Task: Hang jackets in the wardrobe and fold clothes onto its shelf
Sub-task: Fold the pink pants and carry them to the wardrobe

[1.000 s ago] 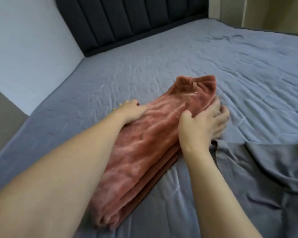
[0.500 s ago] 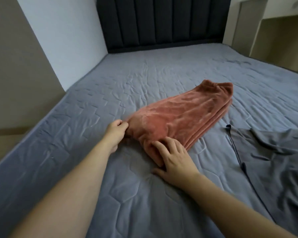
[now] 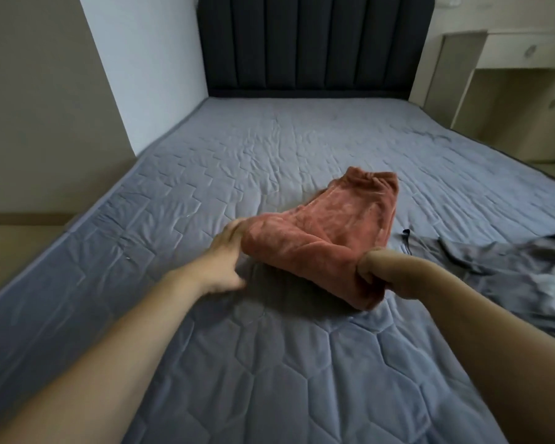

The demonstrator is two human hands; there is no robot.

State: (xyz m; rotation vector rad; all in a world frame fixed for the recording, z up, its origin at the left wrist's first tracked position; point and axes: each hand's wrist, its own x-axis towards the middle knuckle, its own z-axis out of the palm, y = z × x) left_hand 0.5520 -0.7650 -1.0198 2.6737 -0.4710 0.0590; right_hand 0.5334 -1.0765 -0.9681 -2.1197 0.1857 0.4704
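Fingers (image 3: 367, 273) of the right hand (image 3: 383, 267) are curled tightly into the near right corner of a folded rust-pink fleece garment (image 3: 330, 232), gripping a bunched edge of it and lifting that corner clear of the bed (image 3: 269, 363), so the cloth hangs below the fist. The left hand (image 3: 226, 256) is at the garment's near left corner, its fingertips tucked against or under the fabric there; motion blur hides whether they pinch the cloth or only touch it. Both bare forearms reach in from the bottom of the view, one on each side of the garment. The garment is a thick, plush, several-layered bundle lying on the grey-blue quilted cover of the bed, a little right of the bed's middle; its far end, with a gathered waistband-like edge, rests flat on the cover and points toward the headboard. Just to the right of the garment, close but not touching it, a dark grey garment (image 3: 500, 261) lies spread and rumpled on the cover, running off the right side of the view. Far beyond the pink garment stands a dark padded headboard (image 3: 314, 43) with upright channels. Right of the headboard is a pale cream desk unit (image 3: 510, 52) with round knobs
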